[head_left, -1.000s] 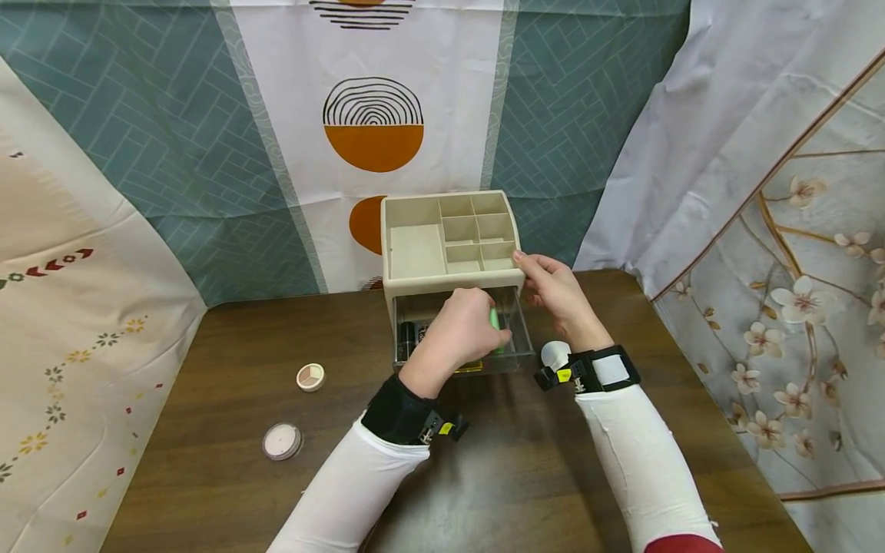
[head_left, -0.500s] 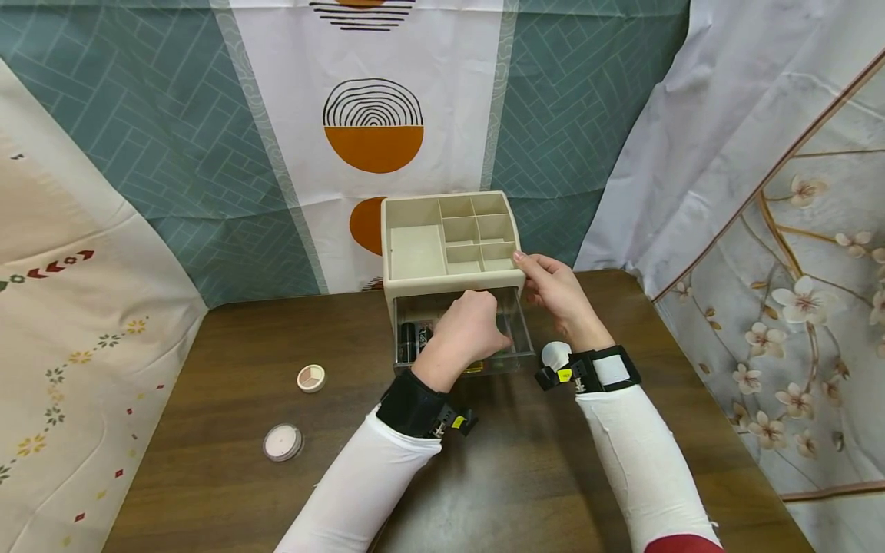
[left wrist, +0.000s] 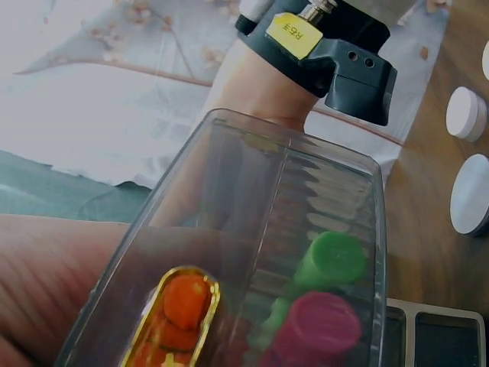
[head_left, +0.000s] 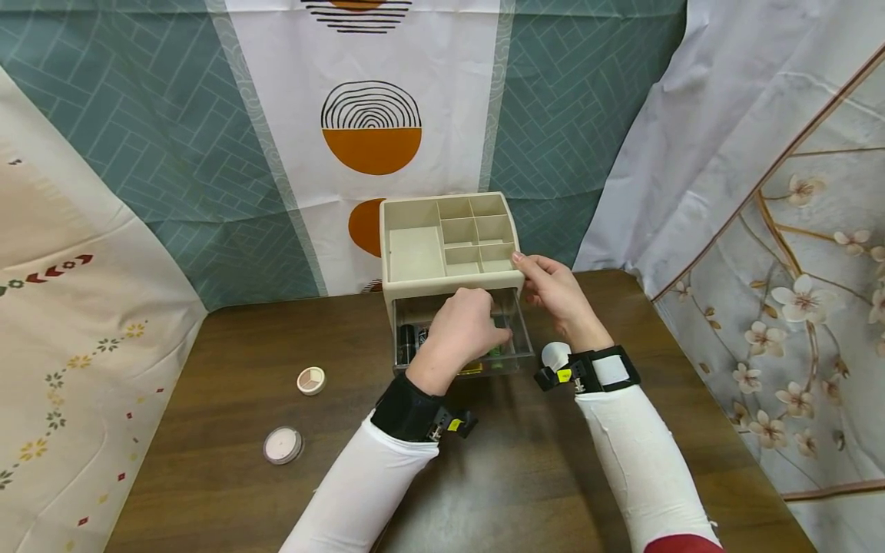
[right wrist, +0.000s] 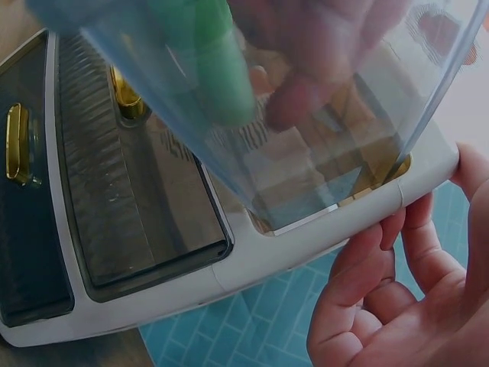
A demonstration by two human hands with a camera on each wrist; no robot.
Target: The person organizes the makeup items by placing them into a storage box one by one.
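Note:
A cream organizer [head_left: 415,253] stands at the back of the table, its clear upper drawer [head_left: 515,363] pulled out. My left hand [head_left: 459,330] reaches down into the drawer from above; what its fingers grip is hidden in the head view. Through the clear plastic, its fingers [right wrist: 294,95] show beside a green tube [right wrist: 225,84]. A green cap [left wrist: 336,258] and a magenta cap [left wrist: 325,325] show inside in the left wrist view. Black tubes [head_left: 406,343] lie at the drawer's left. My right hand [head_left: 560,299] holds the organizer's right edge, with thumb on top and fingers against the side.
On the wooden table [head_left: 228,369], a round three-colour palette [head_left: 311,380] and a round pale compact [head_left: 282,445] stand left of the organizer. A white round item [head_left: 555,354] is beside my right wrist. Patterned cloths [head_left: 553,100] hang behind and at both sides.
The green tube, upright by my left fingers a second ago, now shows lower in the drawer, mostly covered by the hand. My left wrist has shifted slightly right; my right hand stays in place.

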